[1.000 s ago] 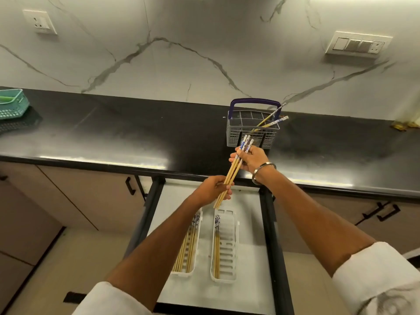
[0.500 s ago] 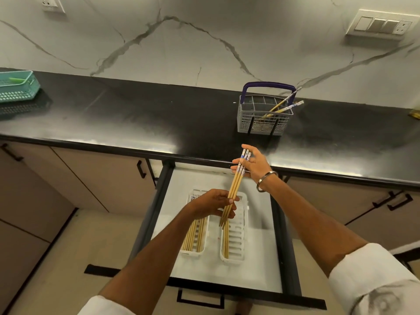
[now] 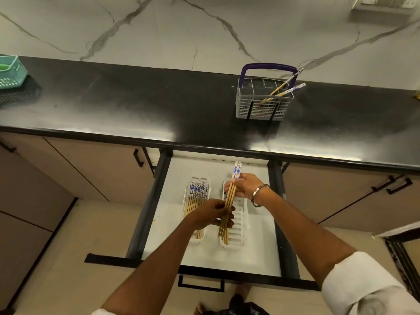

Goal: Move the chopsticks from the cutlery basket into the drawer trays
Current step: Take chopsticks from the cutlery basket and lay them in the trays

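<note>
Both hands on one bundle of chopsticks [image 3: 230, 196] over the open drawer [image 3: 261, 258]. Right hand [image 3: 244, 186] is closed on the upper part of the bundle, just below the blue-patterned ends; left hand [image 3: 213, 215] is closed on the lower part, near the plain tips. Bundle runs near-lengthwise along the drawer, patterned ends toward the desk [image 3: 136, 105], tips down over the right tray [image 3: 241, 226]. Can't tell if the tips touch the tray.

Right tray: white, slotted, at least one chopstick lying in it along its left side, partly hidden by the bundle. Left tray [image 3: 192, 185] sits just beside it, apart, holding a row of chopsticks with patterned ends at the far end; left hand covers its near half.

Basket [image 3: 263, 108] stands on the desk, well behind the drawer, grey with a purple handle. Two chopsticks remain in it, leaning right, patterned ends sticking out past the rim.

Metal bangle [image 3: 258, 195] on the right wrist. Green crate [image 3: 9, 72] at the far left edge of the desk.
</note>
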